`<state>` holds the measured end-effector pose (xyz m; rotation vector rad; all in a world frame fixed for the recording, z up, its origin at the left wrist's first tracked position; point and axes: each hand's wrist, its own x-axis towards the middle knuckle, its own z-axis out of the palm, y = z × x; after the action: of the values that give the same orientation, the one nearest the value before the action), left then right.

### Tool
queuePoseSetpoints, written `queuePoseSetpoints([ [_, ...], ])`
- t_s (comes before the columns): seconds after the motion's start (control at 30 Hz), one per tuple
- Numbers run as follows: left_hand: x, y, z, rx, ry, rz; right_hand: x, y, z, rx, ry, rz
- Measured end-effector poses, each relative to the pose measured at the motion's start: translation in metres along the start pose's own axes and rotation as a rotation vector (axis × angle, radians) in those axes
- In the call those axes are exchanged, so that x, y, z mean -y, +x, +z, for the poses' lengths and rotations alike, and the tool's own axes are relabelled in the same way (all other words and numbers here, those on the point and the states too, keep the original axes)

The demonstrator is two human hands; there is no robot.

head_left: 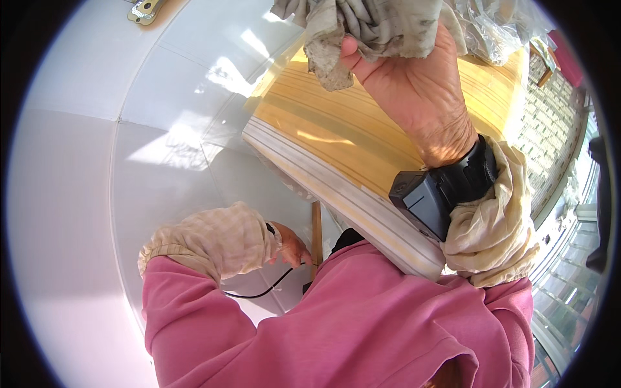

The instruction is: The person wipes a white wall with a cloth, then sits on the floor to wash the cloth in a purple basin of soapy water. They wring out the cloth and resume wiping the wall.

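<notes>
A grey, dark-stained cloth rag (381, 32) hangs bunched in my right hand (417, 90), its thumb and palm closed on the fabric. The hand is raised above a table (349, 129) with a yellow wood-grain top, and the rag's upper part runs out of view. A black strap with a dark box-shaped device (424, 200) circles my right wrist. Low on the left, my left hand (292, 246) hangs beside a wooden leg (316, 233), its fingers loosely apart and partly hard to see. A black cable (265, 291) curves just under it.
Striped covering (343, 204) hangs over the table's near edge. Clear crumpled plastic (495, 32) lies at its far right. A pale tiled wall (155, 149) stands to the left, with a metal fitting (145, 10) at the top. A window (569, 278) is at the right.
</notes>
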<state>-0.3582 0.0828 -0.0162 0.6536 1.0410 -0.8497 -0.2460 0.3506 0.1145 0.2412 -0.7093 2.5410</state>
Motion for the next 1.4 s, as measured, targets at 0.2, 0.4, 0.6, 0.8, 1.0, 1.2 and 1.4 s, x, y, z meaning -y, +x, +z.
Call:
queuePoseSetpoints([
  [0.2, 0.035, 0.102, 0.019, -0.403, 0.467, 0.288, -0.007, -0.008, 0.000, -0.005, -0.002, 0.048],
  [0.4, 0.029, 0.143, 0.041, -0.460, 0.553, -0.039, -0.014, -0.003, 0.000, -0.015, -0.002, 0.073],
  [0.6, 0.013, 0.183, 0.048, -0.734, 0.599, -0.076, -0.015, 0.000, 0.002, -0.006, 0.007, 0.086],
  [0.8, -0.006, 0.202, 0.049, -0.986, 0.464, 0.058, -0.018, -0.005, 0.005, 0.025, -0.002, 0.113],
  [1.0, -0.022, 0.204, 0.041, -0.925, 0.296, -0.076, -0.025, -0.028, 0.013, 0.064, -0.037, 0.168],
  [1.2, -0.041, 0.209, 0.049, -0.918, 0.181, -0.131, -0.025, -0.043, 0.019, 0.077, -0.066, 0.240],
  [1.4, -0.059, 0.214, 0.063, -0.923, 0.062, -0.170, -0.032, -0.040, 0.024, 0.120, -0.052, 0.278],
])
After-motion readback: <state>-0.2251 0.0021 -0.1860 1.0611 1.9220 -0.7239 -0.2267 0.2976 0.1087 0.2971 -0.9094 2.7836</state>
